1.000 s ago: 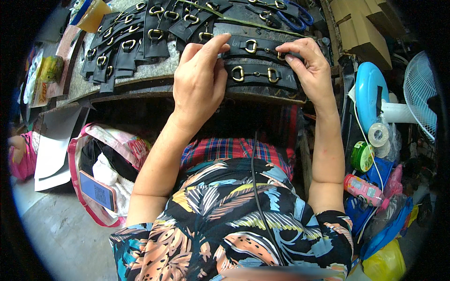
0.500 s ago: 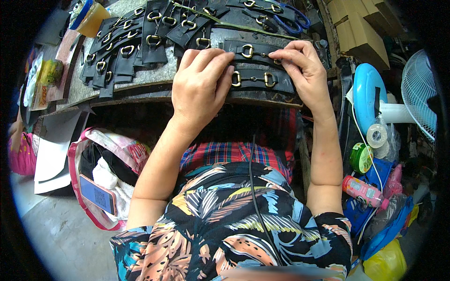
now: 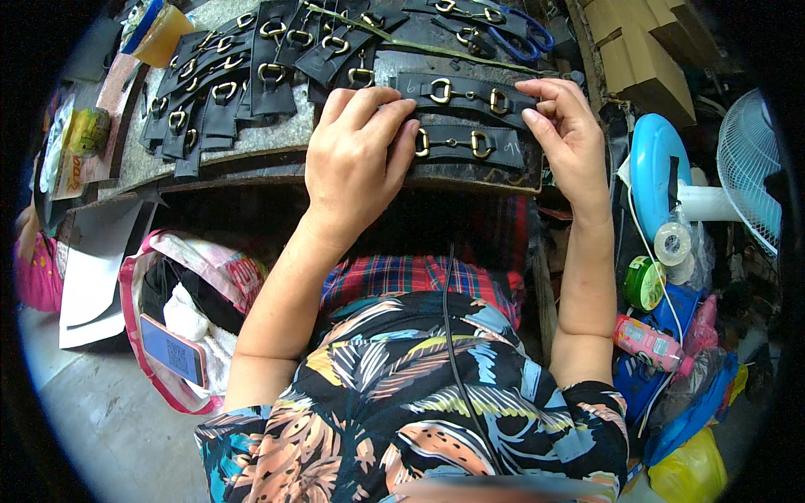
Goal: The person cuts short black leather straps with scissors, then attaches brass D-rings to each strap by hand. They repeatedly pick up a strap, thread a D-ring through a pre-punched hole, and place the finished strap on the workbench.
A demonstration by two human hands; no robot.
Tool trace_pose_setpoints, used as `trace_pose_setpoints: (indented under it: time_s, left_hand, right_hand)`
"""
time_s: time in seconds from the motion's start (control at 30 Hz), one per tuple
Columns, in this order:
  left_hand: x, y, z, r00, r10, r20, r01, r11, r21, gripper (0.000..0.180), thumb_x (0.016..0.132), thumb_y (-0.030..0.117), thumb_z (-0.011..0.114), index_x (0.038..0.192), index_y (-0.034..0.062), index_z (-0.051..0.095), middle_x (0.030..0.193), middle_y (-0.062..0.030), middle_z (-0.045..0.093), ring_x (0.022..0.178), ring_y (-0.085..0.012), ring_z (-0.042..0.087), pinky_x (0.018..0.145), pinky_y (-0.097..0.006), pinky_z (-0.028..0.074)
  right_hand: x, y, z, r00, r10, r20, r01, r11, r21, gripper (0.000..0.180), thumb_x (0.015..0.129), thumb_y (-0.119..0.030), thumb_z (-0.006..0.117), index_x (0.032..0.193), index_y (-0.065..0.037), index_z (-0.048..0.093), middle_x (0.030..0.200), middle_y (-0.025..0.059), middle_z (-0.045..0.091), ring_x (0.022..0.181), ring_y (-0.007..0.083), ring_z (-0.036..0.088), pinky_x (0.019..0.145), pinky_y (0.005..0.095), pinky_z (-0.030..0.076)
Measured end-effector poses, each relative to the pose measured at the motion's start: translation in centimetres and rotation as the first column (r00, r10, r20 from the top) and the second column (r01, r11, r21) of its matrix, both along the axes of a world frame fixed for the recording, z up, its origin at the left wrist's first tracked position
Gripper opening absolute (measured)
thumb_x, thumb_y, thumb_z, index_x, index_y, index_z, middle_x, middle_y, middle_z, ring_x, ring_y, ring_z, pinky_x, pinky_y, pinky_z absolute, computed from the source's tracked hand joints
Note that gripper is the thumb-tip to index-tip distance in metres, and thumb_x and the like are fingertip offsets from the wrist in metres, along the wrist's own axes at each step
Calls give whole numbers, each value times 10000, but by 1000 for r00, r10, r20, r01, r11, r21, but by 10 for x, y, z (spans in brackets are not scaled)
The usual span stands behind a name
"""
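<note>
Two black leather straps with brass-coloured D-shaped rings lie one above the other at the near edge of the workbench. My left hand is closed at their left ends, its index finger and thumb pinching the upper strap; its fingertips are partly hidden. At that strap's right end is my right hand, its index finger and thumb apart, one near each edge. Closer to me lies the lower strap, flat, with two D-rings joined by a small metal link. Both straps carry a pale handwritten mark.
More ringed black straps overlap at the bench's left and back. Blue-handled scissors and a thin greenish strip lie beyond my hands. A fan and pink bottle are at right, a bag with a phone at left.
My right hand has let go near the upper strap's right ring and moved right to its end, thumb and index finger spreading. That ring is now uncovered. My left hand stays nearly in place.
</note>
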State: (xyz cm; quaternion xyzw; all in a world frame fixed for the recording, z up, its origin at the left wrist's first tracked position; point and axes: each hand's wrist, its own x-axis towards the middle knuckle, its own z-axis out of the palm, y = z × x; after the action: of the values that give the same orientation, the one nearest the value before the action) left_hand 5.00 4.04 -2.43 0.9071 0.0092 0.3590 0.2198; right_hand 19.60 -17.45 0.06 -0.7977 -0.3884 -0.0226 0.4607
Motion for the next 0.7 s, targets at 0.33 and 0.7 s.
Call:
trace_pose_setpoints:
  time_s: [0.33,0.7]
  left_hand:
    - [2,5,-4,997,-32,64,30,999,43,188,836,71,759,1019,34,739,1035,-101,692,938,-294,635,814,-390,543]
    - [-1,1,-1,1000,-4,8,4,1000,-4,269,795,127,818,1043,47,753,1094,-102,719,993,-314,656,872,-405,540]
  right_hand:
    - [-41,6,11,915,158,371,-84,975,-208,290,760,-42,786,1019,-170,801,1040,51,653,861,250,628,751,373,547]
    - [-35,9,7,904,152,400,-95,983,-160,217,803,-77,777,1016,-115,781,1014,67,652,905,274,632,771,399,541]
